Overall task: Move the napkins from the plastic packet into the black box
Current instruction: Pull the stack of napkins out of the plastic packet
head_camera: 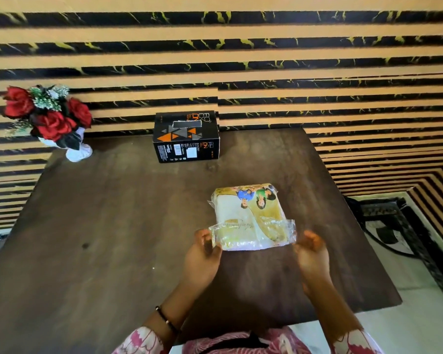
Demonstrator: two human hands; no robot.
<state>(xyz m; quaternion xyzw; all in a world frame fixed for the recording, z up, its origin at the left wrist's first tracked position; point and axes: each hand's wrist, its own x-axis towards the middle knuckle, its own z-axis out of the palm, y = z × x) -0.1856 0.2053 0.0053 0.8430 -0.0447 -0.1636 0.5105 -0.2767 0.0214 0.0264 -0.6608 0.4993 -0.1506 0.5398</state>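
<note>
Nearest you, at the near edge of the plastic packet (251,215), your left hand (202,256) and right hand (313,259) each pinch one end of its clear sealed flap, grips clamped on the film. Holding both ends likely tensions the seal for opening. The napkins sit inside the packet, which rests on the surface (113,226). Beyond the packet, the black box (185,136) waits, slot upward.
</note>
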